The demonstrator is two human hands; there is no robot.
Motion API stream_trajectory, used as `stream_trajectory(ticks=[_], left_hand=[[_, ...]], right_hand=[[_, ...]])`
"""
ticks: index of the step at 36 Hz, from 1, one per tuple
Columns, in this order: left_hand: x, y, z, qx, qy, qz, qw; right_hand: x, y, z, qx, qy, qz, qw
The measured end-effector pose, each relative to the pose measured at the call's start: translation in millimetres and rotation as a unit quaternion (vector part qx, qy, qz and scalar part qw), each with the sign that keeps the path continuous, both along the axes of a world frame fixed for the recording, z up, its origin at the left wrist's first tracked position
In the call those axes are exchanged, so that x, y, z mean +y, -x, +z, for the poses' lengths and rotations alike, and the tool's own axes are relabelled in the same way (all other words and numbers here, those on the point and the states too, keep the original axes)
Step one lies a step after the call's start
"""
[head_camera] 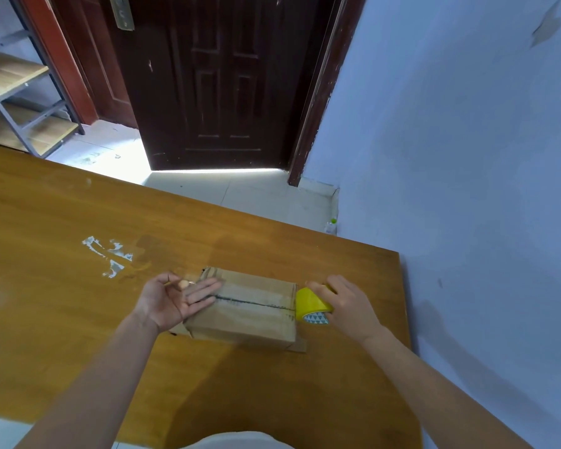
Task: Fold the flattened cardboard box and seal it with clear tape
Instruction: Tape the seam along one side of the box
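Gripping the yellow tape roll at the box's right end, the right hand curls round its far side. Palm up and fingers straight, the left hand lies against the left end of the box, which sits folded on the table with its dark top seam running between the hands. To seal well, I judge the roll should stay low and taut along that seam while the left fingers press the strip flat. Motion blur hides any clear tape, and a small object at the left thumb is unreadable. Beyond, white scraps mark the tabletop.
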State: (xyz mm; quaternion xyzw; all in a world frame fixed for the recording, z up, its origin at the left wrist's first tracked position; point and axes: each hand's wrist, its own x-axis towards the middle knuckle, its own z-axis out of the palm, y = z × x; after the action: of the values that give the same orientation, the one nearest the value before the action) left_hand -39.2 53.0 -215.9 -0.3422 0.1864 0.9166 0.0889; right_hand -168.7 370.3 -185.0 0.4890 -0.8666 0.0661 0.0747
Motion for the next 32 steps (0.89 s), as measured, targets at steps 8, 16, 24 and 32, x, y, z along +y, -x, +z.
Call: stream_trajectory(ticks=[8, 16, 24, 32], left_hand=[[-1, -3, 14, 0.009, 0.103, -0.010, 0.995], [-16, -10, 47, -0.045, 0.449, -0.131, 0.883], [-14, -10, 48, -0.041, 0.564, -0.175, 0.806], [-13, -15, 24, -0.066, 0.615, -0.151, 0.771]], right_hand=[[-2, -3, -1, 0.018, -0.019, -0.007, 1.000], [-2, -3, -2, -0.005, -0.040, -0.015, 0.999], [-2, -3, -2, -0.018, -0.050, -0.024, 0.998], [-2, -5, -1, -0.019, -0.046, -0.025, 0.998]])
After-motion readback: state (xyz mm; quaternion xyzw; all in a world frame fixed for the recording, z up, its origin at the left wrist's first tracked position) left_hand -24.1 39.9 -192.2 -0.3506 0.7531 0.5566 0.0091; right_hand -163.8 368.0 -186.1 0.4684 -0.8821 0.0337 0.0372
